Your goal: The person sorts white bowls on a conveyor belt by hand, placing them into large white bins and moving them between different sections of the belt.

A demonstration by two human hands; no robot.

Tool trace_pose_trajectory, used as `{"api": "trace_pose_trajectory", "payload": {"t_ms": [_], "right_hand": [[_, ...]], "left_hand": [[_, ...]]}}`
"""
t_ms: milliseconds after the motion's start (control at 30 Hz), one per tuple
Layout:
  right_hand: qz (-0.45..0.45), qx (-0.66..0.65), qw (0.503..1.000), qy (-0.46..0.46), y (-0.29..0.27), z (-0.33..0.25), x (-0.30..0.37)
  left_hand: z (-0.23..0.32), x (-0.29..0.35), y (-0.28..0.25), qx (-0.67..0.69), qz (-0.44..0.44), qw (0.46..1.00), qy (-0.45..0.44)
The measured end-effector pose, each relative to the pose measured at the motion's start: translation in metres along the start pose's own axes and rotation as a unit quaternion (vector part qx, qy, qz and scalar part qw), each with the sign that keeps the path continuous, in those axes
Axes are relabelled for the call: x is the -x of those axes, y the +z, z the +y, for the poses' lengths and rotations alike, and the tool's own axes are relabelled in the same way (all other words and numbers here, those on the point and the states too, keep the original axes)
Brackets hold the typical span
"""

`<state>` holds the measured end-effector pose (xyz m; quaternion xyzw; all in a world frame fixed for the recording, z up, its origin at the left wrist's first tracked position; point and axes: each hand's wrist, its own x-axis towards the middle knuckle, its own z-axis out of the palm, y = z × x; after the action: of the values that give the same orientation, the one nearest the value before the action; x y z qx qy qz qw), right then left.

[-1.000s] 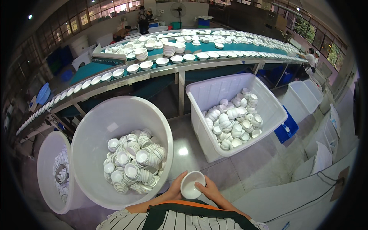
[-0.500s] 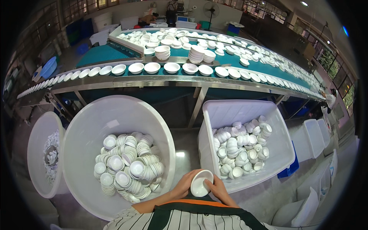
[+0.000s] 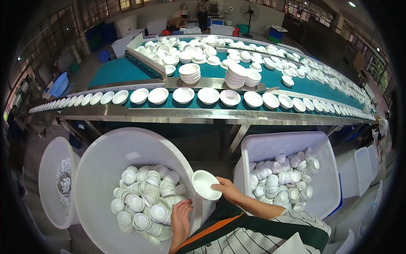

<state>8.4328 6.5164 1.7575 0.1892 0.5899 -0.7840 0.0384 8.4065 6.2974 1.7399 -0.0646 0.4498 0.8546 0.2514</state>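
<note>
one held bowl (image 3: 204, 186), two round tubs (image 3: 96, 178), three stacks (image 3: 189, 75) on one ledge (image 3: 212, 83), one fan (image 3: 249, 12)

**Factory production hall**

A factory is indicated by the long teal conveyor belt (image 3: 122, 73) framed in silver metal, on which round white bowls (image 3: 183, 95) are lined up and heaped. Small white round dishes (image 3: 146, 199) are piled in a round white plastic tub (image 3: 96, 182). A dark standing fan (image 3: 249, 15) is seen behind.

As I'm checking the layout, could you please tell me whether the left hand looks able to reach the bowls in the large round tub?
Probably yes: the left hand looks empty, and the large round tub has no lid over the bowls.
</note>
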Motion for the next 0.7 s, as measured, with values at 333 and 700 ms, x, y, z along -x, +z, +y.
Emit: {"api": "trace_pose_trajectory", "payload": {"t_ms": [333,700], "right_hand": [[0.057,0.017,0.952,-0.299,-0.101,-0.208,-0.25],[0.147,0.3,0.9,-0.282,-0.115,-0.267,-0.393]], "left_hand": [[0.01,-0.092,0.094,0.009,0.026,1.0,-0.008],[-0.023,-0.131,0.156,-0.037,0.046,0.996,0.069]]}}
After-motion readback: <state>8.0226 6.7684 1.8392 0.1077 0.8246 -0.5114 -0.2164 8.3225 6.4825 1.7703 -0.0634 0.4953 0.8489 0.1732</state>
